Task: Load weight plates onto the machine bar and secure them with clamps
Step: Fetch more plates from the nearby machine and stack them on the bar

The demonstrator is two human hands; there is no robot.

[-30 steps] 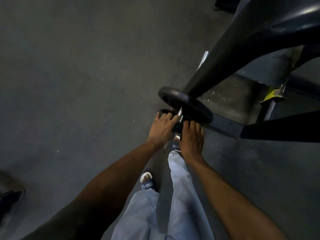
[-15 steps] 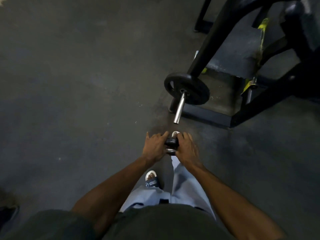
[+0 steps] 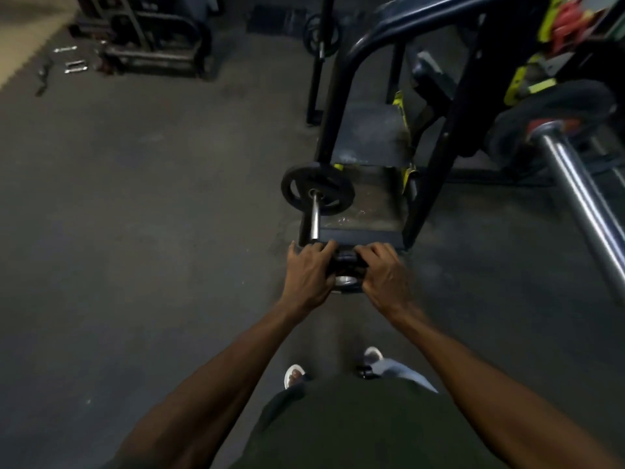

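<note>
Both hands held a small dark plate [image 3: 345, 265] between them — the left hand [image 3: 309, 275] curled round its left edge, the right hand [image 3: 384, 277] round its right — with a bright metal ring at the hub showing on its near face. The machine bar [image 3: 315, 216], a smooth chromed sleeve, ran with its long axis away from the person, its free end just beyond the left hand's fingertips, so that hand was the nearer. One round black weight plate [image 3: 318, 190], matte and spoked, already sat at the bar's far end against the dark steel frame [image 3: 341, 106] — no clamp visible.
</note>
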